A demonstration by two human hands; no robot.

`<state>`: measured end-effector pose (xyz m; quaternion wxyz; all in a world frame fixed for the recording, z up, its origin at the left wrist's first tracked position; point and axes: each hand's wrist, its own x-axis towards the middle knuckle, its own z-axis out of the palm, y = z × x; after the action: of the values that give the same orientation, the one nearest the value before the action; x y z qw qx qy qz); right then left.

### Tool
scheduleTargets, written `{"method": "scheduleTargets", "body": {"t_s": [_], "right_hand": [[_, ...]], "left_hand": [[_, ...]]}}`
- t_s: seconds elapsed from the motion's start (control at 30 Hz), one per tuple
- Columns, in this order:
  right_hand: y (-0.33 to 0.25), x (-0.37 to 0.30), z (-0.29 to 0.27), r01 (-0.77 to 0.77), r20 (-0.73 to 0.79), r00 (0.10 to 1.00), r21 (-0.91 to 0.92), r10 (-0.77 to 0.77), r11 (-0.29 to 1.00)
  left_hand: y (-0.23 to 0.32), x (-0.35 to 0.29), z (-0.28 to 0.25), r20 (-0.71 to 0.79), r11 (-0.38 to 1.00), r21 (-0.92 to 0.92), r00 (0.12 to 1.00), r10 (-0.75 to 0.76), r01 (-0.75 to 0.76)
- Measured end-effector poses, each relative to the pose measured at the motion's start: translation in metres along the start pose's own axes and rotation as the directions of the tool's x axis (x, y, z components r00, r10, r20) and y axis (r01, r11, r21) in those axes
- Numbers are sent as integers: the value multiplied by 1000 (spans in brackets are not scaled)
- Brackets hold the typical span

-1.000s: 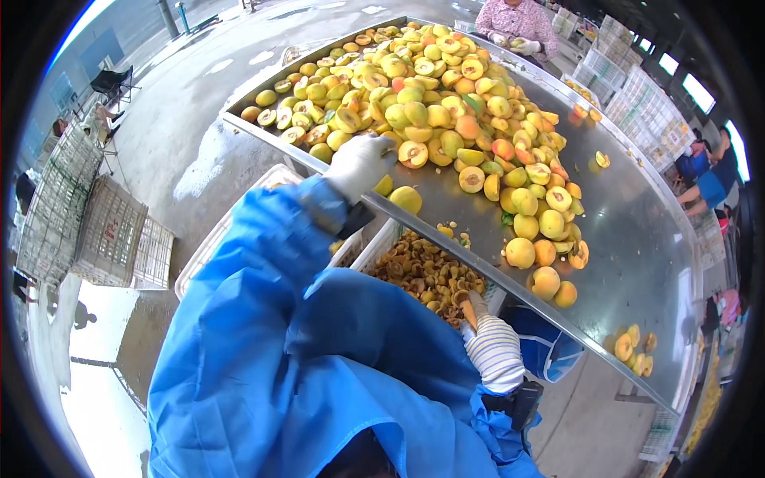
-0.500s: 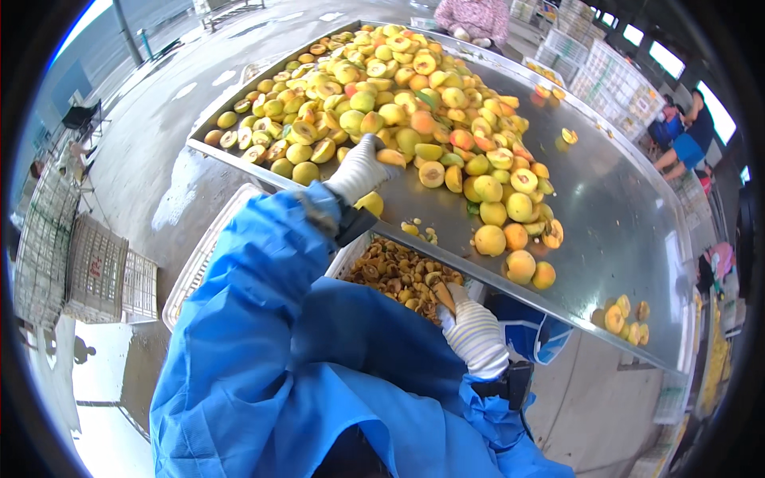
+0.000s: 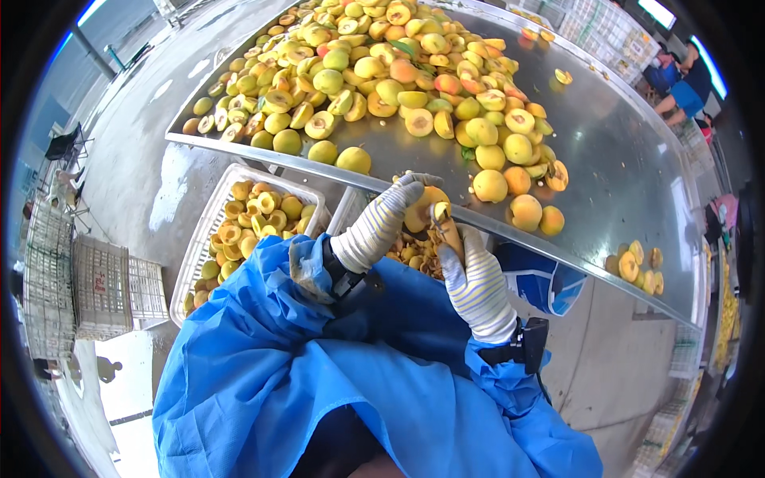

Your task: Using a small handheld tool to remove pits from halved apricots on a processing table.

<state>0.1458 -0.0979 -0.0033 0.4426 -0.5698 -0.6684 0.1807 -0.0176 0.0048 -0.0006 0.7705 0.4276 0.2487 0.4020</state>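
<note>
In a striped glove, my left hand is closed round a yellow peach half at the table's near edge. My right hand, gloved alike, grips a small tool with a tan handle, its working end against the cut side of that half. The exact shape of the tip is hard to make out. Under both hands, partly covered by them, a crate holds brown-orange peach scraps. Beyond them a large heap of peach halves lies on the metal table.
Left of my arm stands a white crate of hollowed peach halves. A blue and white bag hangs under the table edge at right. Stacked crates stand at far left. Other people sit or bend at far right.
My left hand has come back from the heap toward me with a peach half. My right hand has lifted the tool from over the scraps to meet it. The view has tipped downward.
</note>
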Motion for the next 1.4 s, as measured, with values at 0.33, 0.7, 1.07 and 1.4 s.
{"method": "scheduleTargets", "body": {"t_s": [0.33,0.7,1.07,1.4], "right_hand": [[-5,-5,2,-42,56,996,-404,71,914],[8,0,-6,-19,-41,999,-364,4,931],[-3,-3,9,51,-2,999,-190,-53,980],[-10,-7,13,-63,174,975,-364,135,929]], "left_hand": [[-3,-11,16,-56,982,186,998,22,-12],[1,0,-6,-232,962,203,945,231,-185],[6,-12,15,-116,992,122,993,2,12],[-7,-4,0,-163,970,222,985,-63,99]]}}
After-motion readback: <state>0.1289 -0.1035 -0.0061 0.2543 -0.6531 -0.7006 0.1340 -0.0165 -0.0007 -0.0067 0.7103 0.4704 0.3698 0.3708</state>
